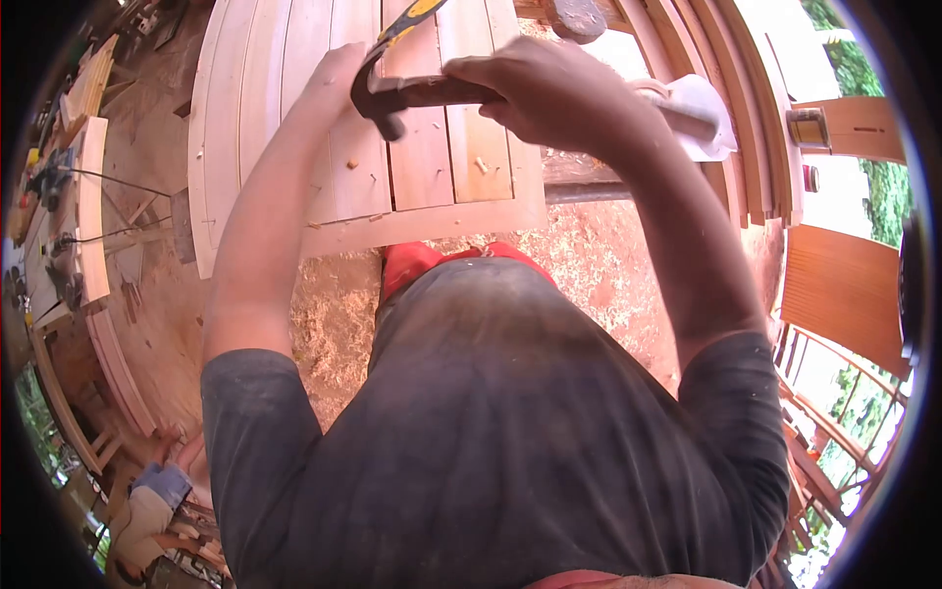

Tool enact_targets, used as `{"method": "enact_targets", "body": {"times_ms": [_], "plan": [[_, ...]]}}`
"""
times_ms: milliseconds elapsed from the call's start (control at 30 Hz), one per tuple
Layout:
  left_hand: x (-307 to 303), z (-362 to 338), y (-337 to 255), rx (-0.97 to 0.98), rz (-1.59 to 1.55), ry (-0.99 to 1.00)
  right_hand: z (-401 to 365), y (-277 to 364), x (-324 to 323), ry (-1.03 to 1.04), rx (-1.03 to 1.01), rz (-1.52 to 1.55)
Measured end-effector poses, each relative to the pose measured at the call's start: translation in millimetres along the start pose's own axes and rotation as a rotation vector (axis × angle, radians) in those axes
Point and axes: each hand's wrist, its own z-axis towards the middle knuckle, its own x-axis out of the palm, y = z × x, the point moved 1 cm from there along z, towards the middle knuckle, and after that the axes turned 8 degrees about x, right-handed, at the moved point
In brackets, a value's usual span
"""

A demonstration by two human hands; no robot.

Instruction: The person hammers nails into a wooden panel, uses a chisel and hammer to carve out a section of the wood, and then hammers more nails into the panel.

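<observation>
My right hand [549,93] is closed round the brown handle of a claw hammer [388,100], lifted over a panel of pale wooden boards [265,93]. The hammer's head points left, close to my left hand. My left hand [339,67] is at the far part of the panel, its fingers mostly hidden, and I cannot tell what they hold. Just beyond the hammer's claw is a yellow-and-black tool handle [424,12], cut off by the frame's top. Several thin nails [373,179] stick up from the boards near the panel's close end, among small wood chips [481,165].
Long timber lengths [721,108] lie at the right beside a white bag [697,118]. Shavings [608,265] cover the ground by my red-clad legs. A workbench with power tools [64,182] stands left. Another person [147,510] is low down at the lower left.
</observation>
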Motion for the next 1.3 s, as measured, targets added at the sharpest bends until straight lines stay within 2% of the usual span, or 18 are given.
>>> {"method": "enact_targets", "body": {"times_ms": [33,100,167,267,367,467,500,533,600,700,800,933,967,1033,1133,1200,1267,1300], "plan": [[0,3,0,-0.061,-0.071,0.005,-11,-6,9,-0.071,0.007,0.09],[2,7,2,-0.142,-0.117,-0.002,-49,-7,18,0.155,0.237,0.32],[-12,1,-16,-0.197,-0.059,0.072,-87,-11,63,0.164,0.4,0.61],[-15,-2,-22,-0.168,-0.052,0.026,-126,-3,83,0.046,0.511,0.557],[-16,-5,-29,-0.156,-0.009,0.063,-146,26,63,-0.237,0.467,0.729],[-11,-5,-19,-0.127,-0.051,0.025,-161,47,54,-0.206,0.516,0.907],[-9,-3,-20,-0.136,-0.065,0.022,-165,48,65,-0.224,0.46,0.924],[-11,-8,-22,-0.153,-0.084,0.007,-169,57,79,-0.279,0.449,0.769],[-14,-14,-26,-0.115,-0.068,0.043,-167,62,81,-0.097,0.552,0.718],[-15,-10,-27,-0.099,-0.063,0.043,-161,56,115,-0.027,0.604,0.658],[-6,-7,-18,-0.064,-0.046,-0.011,-162,69,98,-0.089,0.642,0.623],[-12,-10,-22,-0.087,-0.039,0.052,-169,79,80,-0.599,0.371,0.693],[-17,-12,-27,-0.098,-0.05,0.087,-172,73,86,-0.597,0.303,0.762],[-9,-9,-20,-0.088,-0.075,0.06,-174,69,87,-0.584,0.169,0.81],[-12,-10,-23,-0.095,0.011,0.075,-189,71,83,-0.366,0.348,0.899],[-17,-18,-28,-0.099,-0.13,0.039,-192,74,70,-0.124,0.573,1.223],[-26,-19,-36,-0.042,-0.152,0.02,-186,76,43,0.027,0.505,1.337],[-28,-22,-41,-0.082,-0.124,0.005,-189,61,50,0.117,0.379,1.385]]}}
